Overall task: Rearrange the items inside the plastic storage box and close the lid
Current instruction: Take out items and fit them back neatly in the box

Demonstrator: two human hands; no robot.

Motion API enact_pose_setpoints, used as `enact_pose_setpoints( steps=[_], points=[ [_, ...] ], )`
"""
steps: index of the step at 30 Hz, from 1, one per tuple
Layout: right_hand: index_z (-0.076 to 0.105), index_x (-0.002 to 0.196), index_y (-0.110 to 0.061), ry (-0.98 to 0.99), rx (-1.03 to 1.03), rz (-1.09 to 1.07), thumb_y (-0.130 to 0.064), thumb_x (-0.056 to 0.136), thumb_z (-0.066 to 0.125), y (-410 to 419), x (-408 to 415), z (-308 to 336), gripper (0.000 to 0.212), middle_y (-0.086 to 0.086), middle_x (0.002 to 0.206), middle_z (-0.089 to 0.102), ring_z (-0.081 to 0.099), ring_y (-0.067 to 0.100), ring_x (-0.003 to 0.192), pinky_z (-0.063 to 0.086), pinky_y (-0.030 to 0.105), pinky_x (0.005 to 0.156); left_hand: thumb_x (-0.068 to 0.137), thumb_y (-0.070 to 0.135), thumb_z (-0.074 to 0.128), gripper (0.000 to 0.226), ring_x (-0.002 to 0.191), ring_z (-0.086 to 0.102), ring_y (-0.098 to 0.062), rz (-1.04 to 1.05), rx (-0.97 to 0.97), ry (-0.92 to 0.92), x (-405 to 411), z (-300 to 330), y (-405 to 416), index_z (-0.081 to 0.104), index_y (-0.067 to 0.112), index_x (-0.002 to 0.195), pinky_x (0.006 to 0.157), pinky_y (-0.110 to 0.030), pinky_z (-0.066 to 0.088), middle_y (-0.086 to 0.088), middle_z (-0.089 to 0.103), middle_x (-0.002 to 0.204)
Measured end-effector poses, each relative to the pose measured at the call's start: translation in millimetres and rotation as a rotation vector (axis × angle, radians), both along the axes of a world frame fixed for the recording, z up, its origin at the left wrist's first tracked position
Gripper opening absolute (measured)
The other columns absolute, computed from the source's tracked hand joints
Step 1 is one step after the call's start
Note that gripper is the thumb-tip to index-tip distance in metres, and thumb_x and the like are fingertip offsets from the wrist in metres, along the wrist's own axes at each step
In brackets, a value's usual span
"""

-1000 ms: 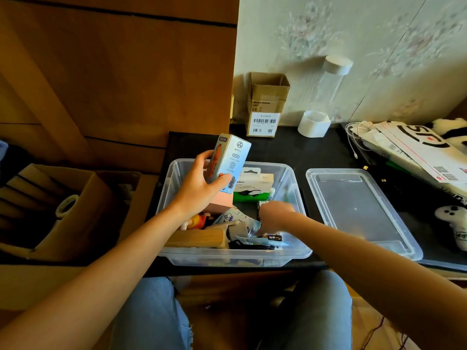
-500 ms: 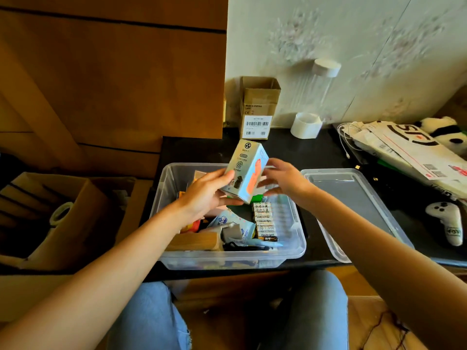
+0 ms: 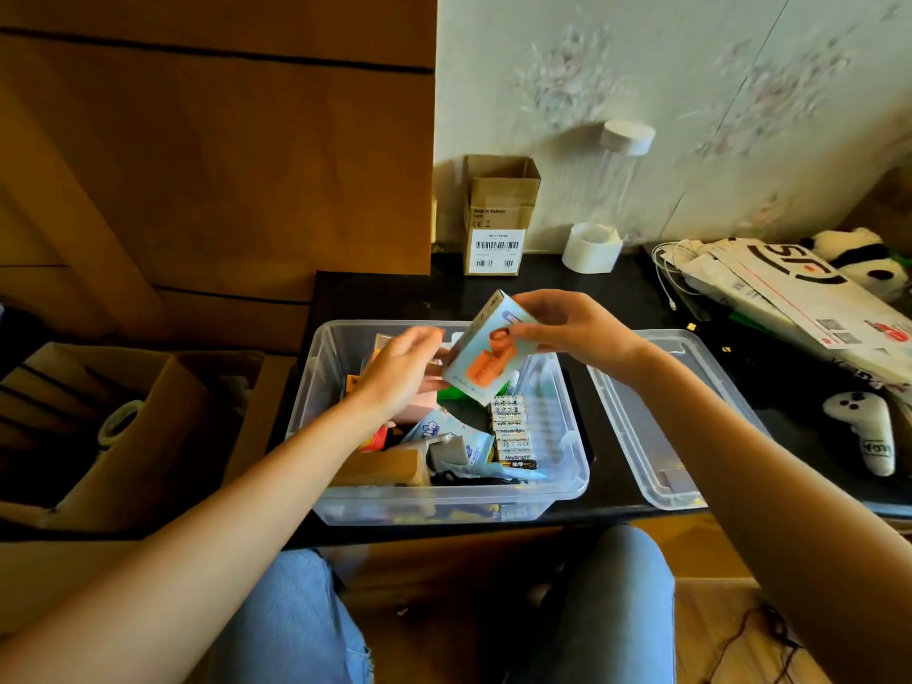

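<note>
Small blue-and-orange carton point(image 3: 486, 355) now held over the far half of the clear storage box point(image 3: 567, 466), tilted, orange product picture facing the camera. Half a second ago the left hand carried it and the right was only reaching in; one second ago the right hand was down among the contents at the near edge. Now the right hand point(image 3: 575, 328) pinches the carton's upper right edge between thumb and curled fingers. The left hand point(image 3: 402, 367) sits at the carton's lower left, fingers loosely curved against it; whether its grip has let go cannot be told, as the carton hides the fingertips.

Storage box stands on the dark surface point(image 3: 375, 298), open. Its clear lid point(image 3: 656, 436) lies flat just to the right, apart from the box.

Inside the box: a row of batteries point(image 3: 511, 429) along the right side, wrappers reading "Heybright"; a pale blue packet point(image 3: 444, 431) with a cartoon print, text too small to read; a wooden block point(image 3: 385, 466) at the near left.

Far on the surface, an open cardboard carton point(image 3: 498, 214) printed "Made in Vietnam", with a barcode label. At right, a white mailer point(image 3: 799, 288) with large black lettering, partly cut off; near it a white game controller point(image 3: 861, 427).
</note>
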State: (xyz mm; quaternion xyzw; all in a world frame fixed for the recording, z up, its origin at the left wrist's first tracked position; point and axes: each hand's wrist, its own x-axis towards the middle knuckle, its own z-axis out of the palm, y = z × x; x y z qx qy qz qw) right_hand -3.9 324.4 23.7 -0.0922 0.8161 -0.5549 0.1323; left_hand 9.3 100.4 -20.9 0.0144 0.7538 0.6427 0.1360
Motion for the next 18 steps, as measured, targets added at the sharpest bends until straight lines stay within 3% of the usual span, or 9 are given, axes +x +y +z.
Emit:
enact_pose_setpoints(
  steps=[2, 4, 5, 7, 9, 11, 13, 15, 18],
  points=[
    [0.056, 0.113, -0.011, 0.063, 0.276, -0.024, -0.018, 0.080, 0.072, 3, -3, -4, 0.037, 0.000, 0.103, 0.064, 0.064, 0.015, 0.097, 0.054, 0.027, 0.083, 0.101, 0.027, 0.040, 0.023, 0.097, 0.063, -0.013, -0.018, -0.163, 0.162, 2, -1, 1, 0.059, 0.017, 0.109, 0.085, -0.026, 0.054, -0.005, 0.064, 0.112],
    [0.051, 0.115, -0.011, 0.120, 0.474, -0.055, -0.015, 0.077, 0.075, 1, -4, -13, 0.045, -0.001, 0.105, 0.057, 0.059, 0.015, 0.099, 0.052, 0.028, 0.084, 0.101, 0.024, 0.041, 0.021, 0.087, 0.064, -0.018, -0.152, -0.354, 0.270, 6, -5, 4, 0.063, 0.022, 0.100, 0.079, -0.034, 0.054, -0.004, 0.066, 0.102],
    [0.049, 0.116, -0.010, 0.125, 0.501, -0.065, -0.014, 0.077, 0.075, -1, -3, -19, 0.047, -0.001, 0.107, 0.055, 0.057, 0.015, 0.100, 0.052, 0.028, 0.084, 0.100, 0.022, 0.042, 0.023, 0.082, 0.064, -0.022, -0.256, -0.466, 0.293, 9, -8, 6, 0.064, 0.021, 0.098, 0.074, -0.038, 0.053, -0.004, 0.066, 0.096],
    [0.046, 0.114, -0.012, 0.113, 0.469, -0.057, -0.012, 0.077, 0.074, -8, 1, -33, 0.047, 0.001, 0.111, 0.054, 0.056, 0.015, 0.101, 0.053, 0.024, 0.079, 0.099, 0.017, 0.041, 0.025, 0.074, 0.060, -0.021, -0.476, -0.722, 0.281, 12, -15, 11, 0.066, 0.016, 0.094, 0.063, -0.034, 0.048, -0.001, 0.060, 0.086],
    [0.043, 0.109, -0.016, 0.134, 0.453, -0.032, -0.012, 0.078, 0.073, -16, 4, -48, 0.044, 0.001, 0.111, 0.053, 0.056, 0.012, 0.100, 0.052, 0.016, 0.068, 0.096, 0.011, 0.038, 0.024, 0.072, 0.053, -0.019, -0.674, -0.901, 0.230, 12, -22, 20, 0.059, 0.012, 0.085, 0.065, -0.031, 0.044, -0.003, 0.055, 0.082],
    [0.043, 0.111, -0.016, 0.169, 0.458, -0.025, -0.013, 0.078, 0.073, -25, 5, -61, 0.045, 0.003, 0.115, 0.053, 0.055, 0.013, 0.101, 0.052, 0.015, 0.070, 0.094, 0.004, 0.038, 0.021, 0.067, 0.045, -0.019, -0.774, -0.994, 0.134, 9, -28, 31, 0.055, 0.011, 0.084, 0.064, -0.031, 0.039, -0.005, 0.049, 0.077],
    [0.043, 0.115, -0.015, 0.205, 0.480, -0.047, -0.014, 0.079, 0.074, -33, 2, -71, 0.047, 0.006, 0.119, 0.052, 0.054, 0.016, 0.105, 0.052, 0.020, 0.076, 0.097, 0.006, 0.036, 0.025, 0.075, 0.043, -0.021, -0.804, -1.055, 0.037, 5, -33, 40, 0.060, -0.001, 0.101, 0.066, -0.029, 0.036, -0.011, 0.053, 0.090],
    [0.042, 0.117, -0.015, 0.225, 0.525, -0.061, -0.014, 0.080, 0.073, -38, -2, -78, 0.048, 0.006, 0.122, 0.051, 0.053, 0.016, 0.105, 0.049, 0.018, 0.076, 0.100, 0.014, 0.037, 0.033, 0.089, 0.046, -0.023, -0.832, -1.158, 0.016, 2, -39, 50, 0.054, -0.004, 0.121, 0.072, -0.029, 0.034, -0.019, 0.056, 0.114],
    [0.042, 0.123, -0.016, 0.227, 0.586, -0.042, -0.015, 0.082, 0.071, -41, -7, -79, 0.050, 0.007, 0.126, 0.050, 0.054, 0.021, 0.109, 0.049, 0.023, 0.081, 0.100, 0.026, 0.039, 0.043, 0.122, 0.047, -0.031, -0.879, -1.288, 0.068, 1, -41, 58, 0.046, 0.001, 0.134, 0.094, -0.037, 0.039, -0.020, 0.046, 0.138]
  ],
)
